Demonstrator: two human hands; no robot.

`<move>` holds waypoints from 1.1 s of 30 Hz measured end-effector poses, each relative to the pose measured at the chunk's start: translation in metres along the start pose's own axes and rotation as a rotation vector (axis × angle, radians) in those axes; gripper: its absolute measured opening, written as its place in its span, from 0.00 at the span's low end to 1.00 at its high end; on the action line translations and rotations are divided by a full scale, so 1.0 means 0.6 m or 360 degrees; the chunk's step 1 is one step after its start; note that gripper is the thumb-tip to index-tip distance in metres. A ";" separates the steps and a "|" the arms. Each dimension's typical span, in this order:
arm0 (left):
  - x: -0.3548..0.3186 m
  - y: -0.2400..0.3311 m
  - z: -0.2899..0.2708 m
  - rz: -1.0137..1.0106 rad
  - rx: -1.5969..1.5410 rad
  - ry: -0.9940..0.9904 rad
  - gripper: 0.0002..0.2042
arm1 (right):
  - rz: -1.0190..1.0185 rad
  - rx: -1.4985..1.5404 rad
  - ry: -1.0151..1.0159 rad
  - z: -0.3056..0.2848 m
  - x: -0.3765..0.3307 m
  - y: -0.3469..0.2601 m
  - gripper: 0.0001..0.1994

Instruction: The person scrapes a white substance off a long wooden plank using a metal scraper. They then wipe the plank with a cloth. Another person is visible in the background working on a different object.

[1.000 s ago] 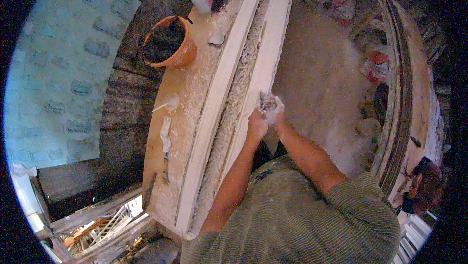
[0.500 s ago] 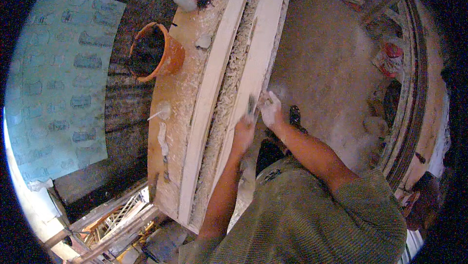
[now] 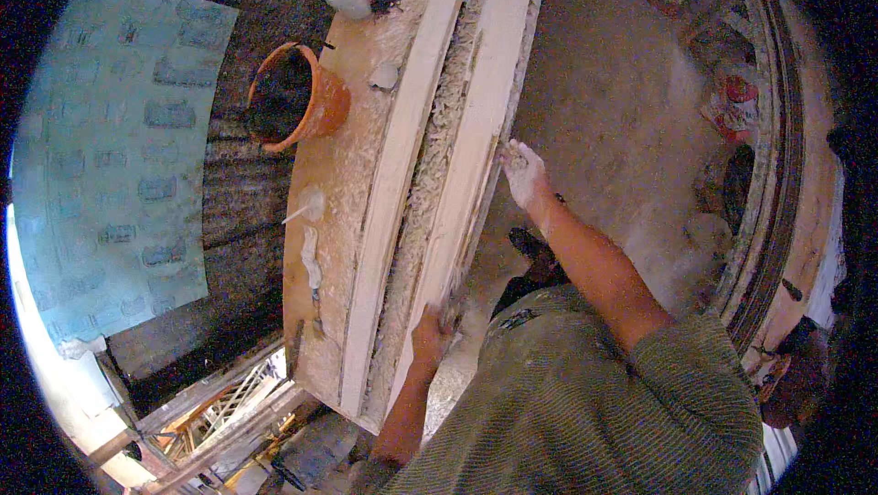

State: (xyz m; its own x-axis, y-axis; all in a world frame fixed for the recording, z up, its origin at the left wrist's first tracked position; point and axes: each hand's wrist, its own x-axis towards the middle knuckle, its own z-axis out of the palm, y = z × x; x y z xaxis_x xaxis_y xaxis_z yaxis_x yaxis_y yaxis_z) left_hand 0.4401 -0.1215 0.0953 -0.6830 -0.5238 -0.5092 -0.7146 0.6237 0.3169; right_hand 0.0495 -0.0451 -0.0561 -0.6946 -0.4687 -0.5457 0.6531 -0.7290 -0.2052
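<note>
Two pale strips [image 3: 472, 157], long axes toward upper right; right fingers [image 3: 514, 149] half-curled, left fingers [image 3: 431, 319] blurred, both grips unclear.

Pale strips [image 3: 501, 65], smooth, matt; residue [image 3: 425, 157] between them, rough, crumbly; bucket [image 3: 331, 106], matt plastic; shirt [image 3: 585, 394], ribbed cloth.

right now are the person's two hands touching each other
No, the left hand is lower in the picture, at the right-hand pale strip, while the right hand is clearly apart, farther up.
</note>
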 end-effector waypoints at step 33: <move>0.243 0.150 -0.059 0.0531 -0.0108 0.0166 0.25 | 0.0078 -0.0335 0.0081 0.001 -0.020 -0.026 0.18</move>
State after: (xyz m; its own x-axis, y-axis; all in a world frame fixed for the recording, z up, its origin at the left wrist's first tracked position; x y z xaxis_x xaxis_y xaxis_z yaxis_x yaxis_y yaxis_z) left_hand 0.2706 -0.1623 0.0780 -0.8898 -0.3561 -0.2854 -0.4554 0.7324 0.5062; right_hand 0.0473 -0.0282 -0.0459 -0.6478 -0.4714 -0.5985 0.7380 -0.5832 -0.3395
